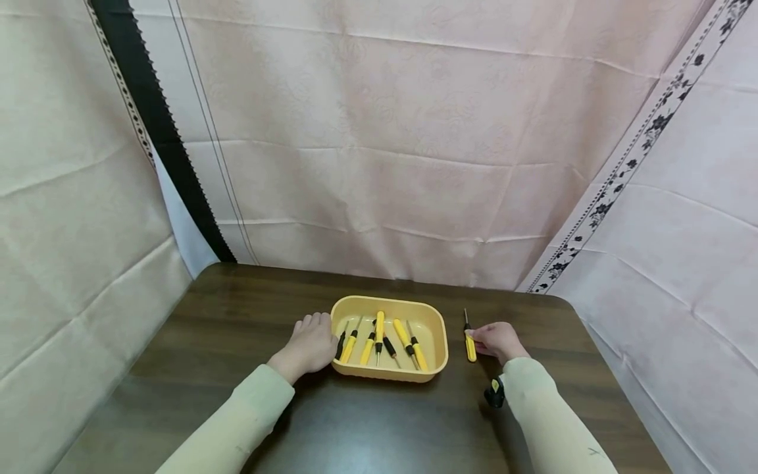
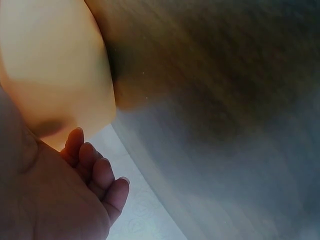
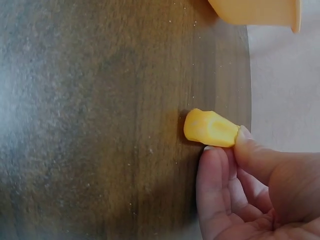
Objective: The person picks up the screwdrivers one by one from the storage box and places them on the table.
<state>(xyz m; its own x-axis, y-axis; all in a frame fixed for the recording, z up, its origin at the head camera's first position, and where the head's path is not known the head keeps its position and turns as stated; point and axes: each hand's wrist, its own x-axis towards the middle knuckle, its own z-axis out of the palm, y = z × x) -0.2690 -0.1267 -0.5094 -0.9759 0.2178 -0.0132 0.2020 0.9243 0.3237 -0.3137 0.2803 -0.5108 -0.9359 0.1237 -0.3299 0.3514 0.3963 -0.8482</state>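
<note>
A yellow plastic tray [image 1: 387,373] stands on the table with several small screwdrivers [image 1: 403,336] inside, mostly yellow-handled with black collars, a few dark. At the tray's left end, my left hand [image 1: 310,345] holds its side, fingers curled by the wall; the thumb is hidden. In the left wrist view the curled fingers [image 2: 102,172] show just below the tray wall [image 2: 55,60]. To the right of the tray, my right hand [image 1: 497,341] pinches a yellow-handled screwdriver [image 1: 471,349] between thumb and fingers, its shaft pointing away from me. The handle's end [image 3: 205,127] hangs close over the table.
The dark wooden table [image 1: 379,434] has rounded far corners. Pale cloth [image 1: 379,164] hangs behind it and along both sides, with a black band at left and a floral border at right. A black wrist device [image 1: 494,393] sits at the right sleeve cuff.
</note>
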